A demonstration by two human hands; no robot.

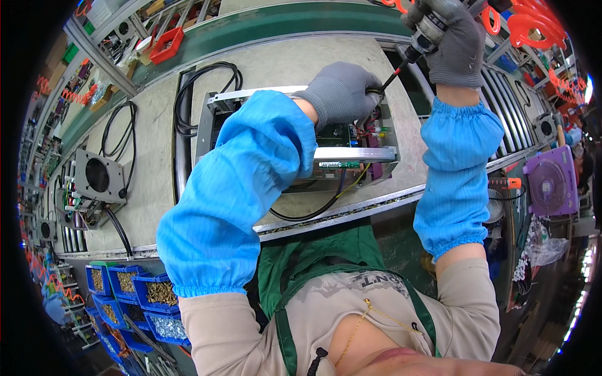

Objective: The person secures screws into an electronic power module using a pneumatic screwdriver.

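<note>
My right hand [461,47], in a grey glove, is wrapped round a power screwdriver [431,28] at the upper right. Its long bit [394,76] slants down and left to the right end of an open metal chassis [357,154]. My left hand [343,94], also gloved in grey, reaches over the chassis with its fingers curled close to the bit's tip. What those fingers hold is hidden from view. Inside the chassis are a green circuit board [335,135] and coloured wires [370,133]. A black cable [307,217] loops out on the near side.
Another unit with a fan [97,175] stands left on the conveyor bench, beside coiled black cables [133,125]. Metal rollers [505,119] run to the right. Blue bins [160,291] of screws sit lower left. A red tray [167,45], orange coiled hoses [533,28] and a purple fan [552,182] surround the bench.
</note>
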